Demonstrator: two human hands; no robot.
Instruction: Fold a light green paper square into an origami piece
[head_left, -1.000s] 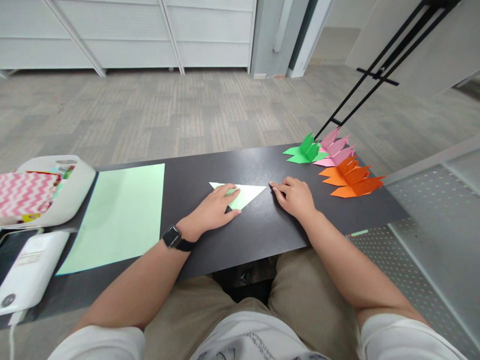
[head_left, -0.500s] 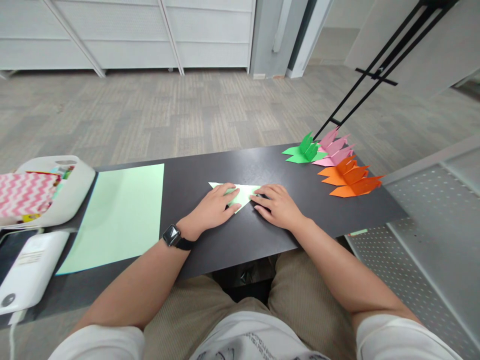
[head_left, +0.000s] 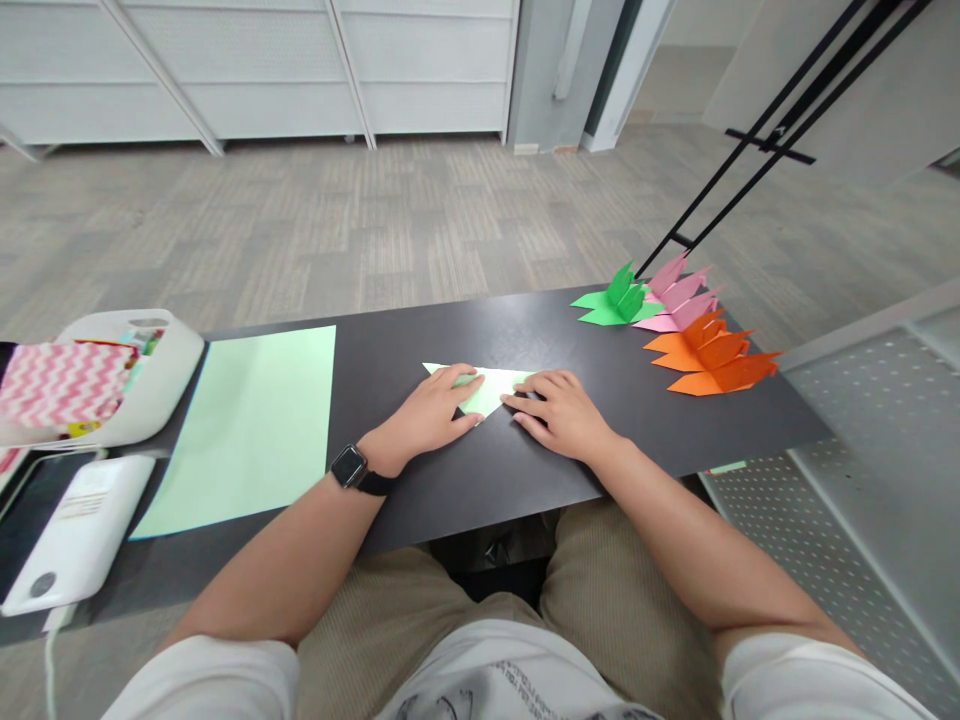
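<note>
Packet (head_left: 67,382) in basket (head_left: 171,385), folded paper (head_left: 491,388) outside

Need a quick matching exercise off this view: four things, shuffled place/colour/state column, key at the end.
1. smartwatch
2. large paper sheet
3. small paper triangle
4. rightmost folded paper piece

A. orange
B. under fingers of the left hand and right hand
C. black, strapped on
D. lying flat beside the white basket

Pairs: 1-C, 2-D, 3-B, 4-A
</note>
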